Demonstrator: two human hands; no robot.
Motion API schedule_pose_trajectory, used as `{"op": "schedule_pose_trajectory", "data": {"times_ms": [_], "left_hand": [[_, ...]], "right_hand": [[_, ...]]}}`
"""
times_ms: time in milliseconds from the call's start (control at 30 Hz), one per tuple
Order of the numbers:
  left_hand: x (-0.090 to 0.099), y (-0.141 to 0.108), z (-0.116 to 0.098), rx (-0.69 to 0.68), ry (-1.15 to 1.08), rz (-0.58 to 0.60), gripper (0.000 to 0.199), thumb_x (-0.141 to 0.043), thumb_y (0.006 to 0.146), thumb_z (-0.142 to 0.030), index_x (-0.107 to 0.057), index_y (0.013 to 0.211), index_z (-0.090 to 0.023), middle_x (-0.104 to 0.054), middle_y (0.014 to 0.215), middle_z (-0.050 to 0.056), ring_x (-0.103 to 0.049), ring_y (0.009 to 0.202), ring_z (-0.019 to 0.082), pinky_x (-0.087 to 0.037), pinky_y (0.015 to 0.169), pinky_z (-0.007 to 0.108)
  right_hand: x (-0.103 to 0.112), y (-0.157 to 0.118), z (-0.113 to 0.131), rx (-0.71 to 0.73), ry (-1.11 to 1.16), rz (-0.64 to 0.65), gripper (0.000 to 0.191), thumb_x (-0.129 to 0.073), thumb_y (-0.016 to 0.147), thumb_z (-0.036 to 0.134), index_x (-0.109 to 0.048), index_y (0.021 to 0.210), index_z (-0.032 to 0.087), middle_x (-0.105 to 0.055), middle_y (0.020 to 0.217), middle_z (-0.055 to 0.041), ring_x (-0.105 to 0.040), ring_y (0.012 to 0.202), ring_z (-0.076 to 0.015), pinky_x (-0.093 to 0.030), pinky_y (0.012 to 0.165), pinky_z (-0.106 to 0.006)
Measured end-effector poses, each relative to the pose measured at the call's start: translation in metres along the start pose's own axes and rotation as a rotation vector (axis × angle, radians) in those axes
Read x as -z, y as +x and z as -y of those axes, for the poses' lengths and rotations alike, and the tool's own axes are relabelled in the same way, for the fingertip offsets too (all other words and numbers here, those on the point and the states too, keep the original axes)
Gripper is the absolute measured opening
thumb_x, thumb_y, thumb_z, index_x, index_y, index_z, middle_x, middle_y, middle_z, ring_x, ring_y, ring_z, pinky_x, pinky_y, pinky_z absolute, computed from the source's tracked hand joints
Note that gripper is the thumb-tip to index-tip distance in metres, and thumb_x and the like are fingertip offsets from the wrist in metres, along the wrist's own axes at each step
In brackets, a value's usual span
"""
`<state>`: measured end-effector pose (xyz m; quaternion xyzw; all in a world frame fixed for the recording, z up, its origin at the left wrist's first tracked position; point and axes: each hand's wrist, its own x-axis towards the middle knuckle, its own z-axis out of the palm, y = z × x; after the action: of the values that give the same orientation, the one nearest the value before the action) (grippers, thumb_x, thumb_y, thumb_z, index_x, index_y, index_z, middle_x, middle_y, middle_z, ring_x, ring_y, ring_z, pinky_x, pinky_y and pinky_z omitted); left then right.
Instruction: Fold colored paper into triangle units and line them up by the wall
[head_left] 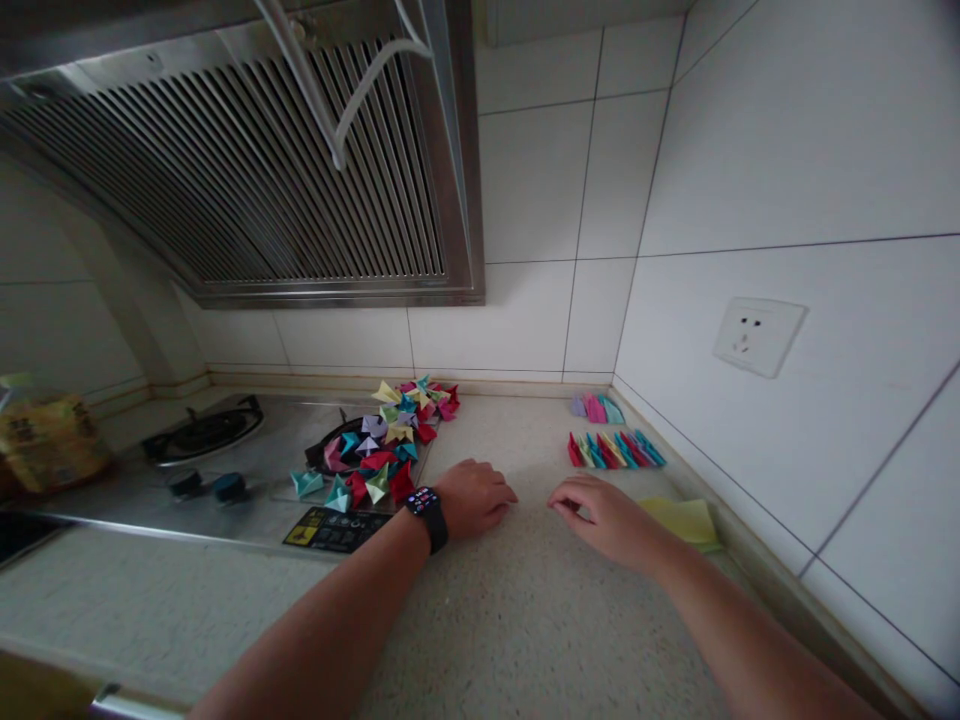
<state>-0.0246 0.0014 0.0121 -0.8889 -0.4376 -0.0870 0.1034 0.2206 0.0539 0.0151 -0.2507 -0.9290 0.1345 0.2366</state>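
Note:
My left hand [474, 500], with a black smartwatch [427, 514] at the wrist, rests low over the speckled countertop [510, 620]. Its fingers are curled together and nothing shows in them. Across a small gap, my right hand [604, 515] has thumb and forefinger brought together, with nothing visible between them. Left of my left hand lies a heap of folded paper pieces [379, 455] in many colours. Beyond my right hand stands a row of narrow folded papers [615, 450] in red, yellow and blue. A stack of yellow paper sheets [684, 522] lies partly behind my right forearm.
A few purple, pink and teal folded papers [598, 408] sit near the back corner. The heap spreads over part of the gas stove [270, 440]. A range hood [315, 180] hangs above. A bottle [52, 440] stands far left; a socket [759, 336] is on the right wall.

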Motion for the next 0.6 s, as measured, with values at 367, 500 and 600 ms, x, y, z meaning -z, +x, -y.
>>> {"op": "schedule_pose_trajectory", "data": {"times_ms": [367, 500, 600], "left_hand": [[-0.005, -0.003, 0.012, 0.068, -0.004, 0.006, 0.027, -0.043, 0.089, -0.032, -0.061, 0.108, -0.026, -0.063, 0.097, 0.005, -0.055, 0.092, 0.020, -0.041, 0.081, 0.035], [-0.010, -0.006, 0.023, 0.141, -0.007, 0.019, 0.030, -0.044, 0.088, -0.036, -0.059, 0.113, -0.027, -0.061, 0.104, 0.006, -0.053, 0.099, 0.022, -0.041, 0.085, 0.036], [-0.015, -0.010, 0.028, 0.230, -0.005, 0.009, 0.037, -0.045, 0.087, -0.043, -0.054, 0.121, -0.029, -0.057, 0.116, 0.006, -0.049, 0.107, 0.024, -0.041, 0.088, 0.038]], "right_hand": [[-0.001, 0.000, -0.001, 0.009, -0.014, -0.001, 0.017, -0.050, 0.087, 0.022, -0.067, 0.087, 0.019, -0.065, 0.082, -0.0051, -0.057, 0.079, -0.0170, -0.042, 0.074, -0.029], [-0.002, 0.000, -0.003, 0.009, -0.003, 0.009, 0.018, -0.050, 0.087, 0.023, -0.067, 0.087, 0.019, -0.065, 0.082, -0.0053, -0.057, 0.078, -0.0168, -0.042, 0.074, -0.029], [-0.002, 0.000, -0.004, 0.000, -0.003, 0.022, 0.017, -0.050, 0.086, 0.023, -0.067, 0.088, 0.020, -0.065, 0.082, -0.0047, -0.057, 0.078, -0.0167, -0.042, 0.073, -0.028]]}}
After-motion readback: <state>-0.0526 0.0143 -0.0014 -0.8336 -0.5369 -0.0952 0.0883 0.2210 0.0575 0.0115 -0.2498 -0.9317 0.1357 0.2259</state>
